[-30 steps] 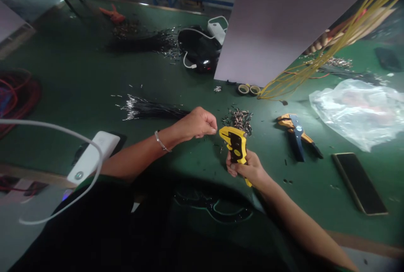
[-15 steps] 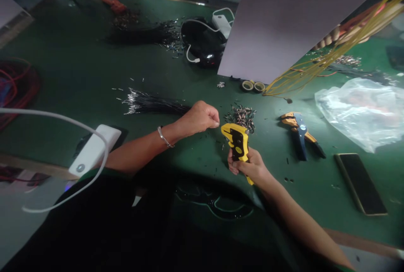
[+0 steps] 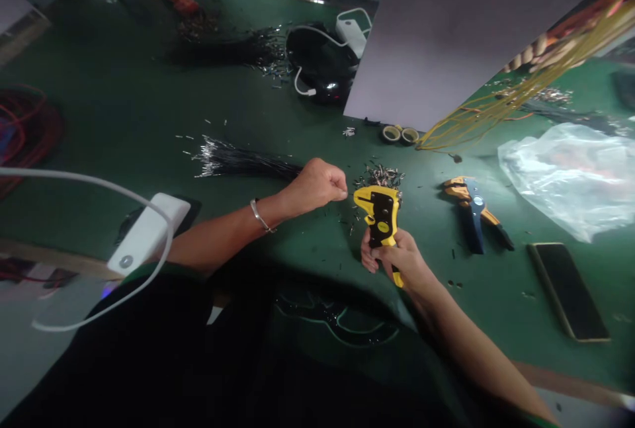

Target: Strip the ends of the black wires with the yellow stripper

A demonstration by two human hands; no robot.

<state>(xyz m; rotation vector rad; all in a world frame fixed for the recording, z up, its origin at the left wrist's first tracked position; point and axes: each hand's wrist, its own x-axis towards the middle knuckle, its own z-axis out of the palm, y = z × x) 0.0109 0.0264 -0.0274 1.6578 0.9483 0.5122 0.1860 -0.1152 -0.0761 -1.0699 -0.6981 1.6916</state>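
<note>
My right hand [image 3: 397,256] is wrapped round the handles of a yellow and black wire stripper [image 3: 381,213], its head upright and facing left. My left hand [image 3: 320,184], with a silver bracelet on the wrist, is closed in a pinch just left of the tool's jaws; what the fingertips hold is too small to make out. Behind that hand lies a bundle of black wires [image 3: 248,162] with shiny ends fanned to the left. A pile of small metal terminals [image 3: 384,175] sits just beyond the tool's head.
Blue and orange pliers [image 3: 473,210], a phone [image 3: 569,290] and a clear plastic bag [image 3: 570,176] lie to the right. Two tape rolls [image 3: 400,135] sit below a grey panel [image 3: 421,38]. A white power bank [image 3: 149,233] with its cable is at left. Another person's fingers show upper right.
The yellow stripper has turned more upright and moved slightly right, its jaws now level with my left fingertips. My left hand has barely moved.
</note>
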